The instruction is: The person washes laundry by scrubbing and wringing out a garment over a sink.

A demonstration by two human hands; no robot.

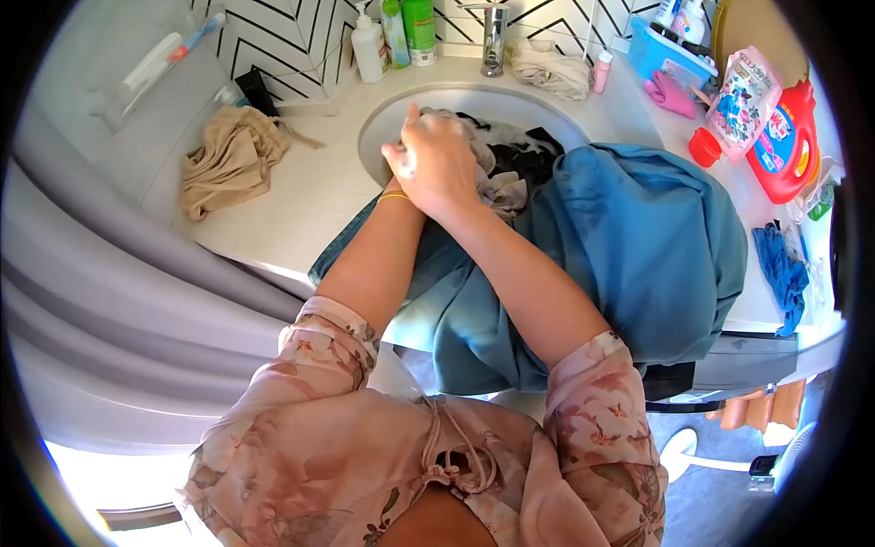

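Observation:
Both hands are together over the left part of the sink. My right hand lies across the left one, with suds on it and its fingers bent; what it grips is hidden. My left hand is mostly covered beneath it, its wrist wearing a thin yellow band. Grey-beige cloth and black cloth lie in foamy water beside the hands. A large teal cloth spills over the sink's front edge and the counter, under my forearms.
Beige cloth lies on the left counter. Bottles, a faucet and a pale cloth stand or lie behind the sink. At right are a blue basket, a red detergent bottle and a blue cloth.

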